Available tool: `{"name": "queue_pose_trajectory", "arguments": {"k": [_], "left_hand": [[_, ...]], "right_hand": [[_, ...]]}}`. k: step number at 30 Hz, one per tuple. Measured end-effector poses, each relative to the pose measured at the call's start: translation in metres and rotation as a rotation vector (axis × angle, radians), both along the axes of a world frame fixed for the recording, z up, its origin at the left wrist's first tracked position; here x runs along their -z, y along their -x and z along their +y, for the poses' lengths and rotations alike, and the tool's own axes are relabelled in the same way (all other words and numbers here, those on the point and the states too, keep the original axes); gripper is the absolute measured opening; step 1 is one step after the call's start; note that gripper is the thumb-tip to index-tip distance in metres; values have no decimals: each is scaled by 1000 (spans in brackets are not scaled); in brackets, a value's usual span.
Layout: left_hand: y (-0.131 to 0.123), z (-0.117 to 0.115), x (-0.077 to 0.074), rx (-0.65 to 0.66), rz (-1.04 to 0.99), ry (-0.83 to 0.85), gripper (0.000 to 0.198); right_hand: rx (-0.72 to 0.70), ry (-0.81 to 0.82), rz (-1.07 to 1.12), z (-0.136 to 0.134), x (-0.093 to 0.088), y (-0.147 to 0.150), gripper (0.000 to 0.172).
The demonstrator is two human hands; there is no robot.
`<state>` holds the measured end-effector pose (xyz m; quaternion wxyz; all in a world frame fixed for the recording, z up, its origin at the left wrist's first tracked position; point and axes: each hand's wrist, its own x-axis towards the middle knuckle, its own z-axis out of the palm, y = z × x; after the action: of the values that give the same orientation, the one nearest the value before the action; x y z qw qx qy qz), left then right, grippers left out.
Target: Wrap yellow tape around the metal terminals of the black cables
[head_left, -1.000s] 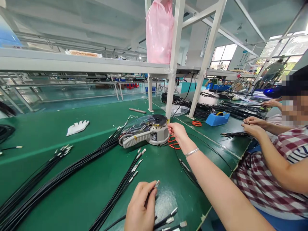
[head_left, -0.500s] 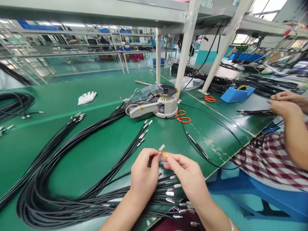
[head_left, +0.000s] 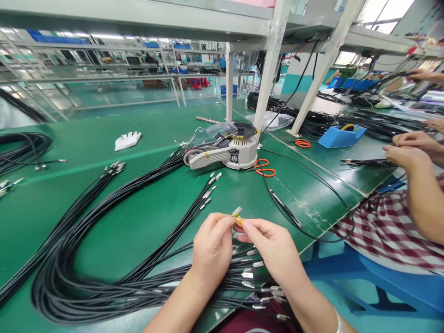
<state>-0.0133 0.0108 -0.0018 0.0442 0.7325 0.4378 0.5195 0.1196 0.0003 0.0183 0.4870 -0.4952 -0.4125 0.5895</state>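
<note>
My left hand (head_left: 212, 245) is closed, pinching a black cable just below its silver metal connector (head_left: 237, 211), which points up and to the right. A small piece of amber tape (head_left: 239, 221) lies at the base of this connector. Thumb and fingers of my right hand (head_left: 274, 247) are pinched on the tape's other end. Beneath both hands runs a bundle of black cables (head_left: 138, 291) with silver connectors on their right-hand ends. A smaller cable group (head_left: 183, 217) fans out just left of my left hand.
A round tape dispenser (head_left: 239, 155) stands behind my hands, with orange-handled scissors (head_left: 265, 172) and a utility knife (head_left: 285, 209) to its right. A white glove (head_left: 127, 141) lies at left. A co-worker's hands (head_left: 412, 148) are at the right, near a blue tape holder (head_left: 342, 136).
My left fingers have shifted up toward the tape, which now sits against the connector's base. The connector has tilted slightly. More hands of other people show at the upper right.
</note>
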Motion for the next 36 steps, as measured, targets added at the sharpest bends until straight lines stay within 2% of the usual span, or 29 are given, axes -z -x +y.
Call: {"name": "queue_pose_trajectory", "arguments": {"k": [9,36], "left_hand": [[2,-1,4,9,-2,14,24],[1,-1,2,-28,-9,20,24]], "right_hand": [[-22,2,-47,2,0,-2,34],[-10,-15,7,1,1,1,33]]}}
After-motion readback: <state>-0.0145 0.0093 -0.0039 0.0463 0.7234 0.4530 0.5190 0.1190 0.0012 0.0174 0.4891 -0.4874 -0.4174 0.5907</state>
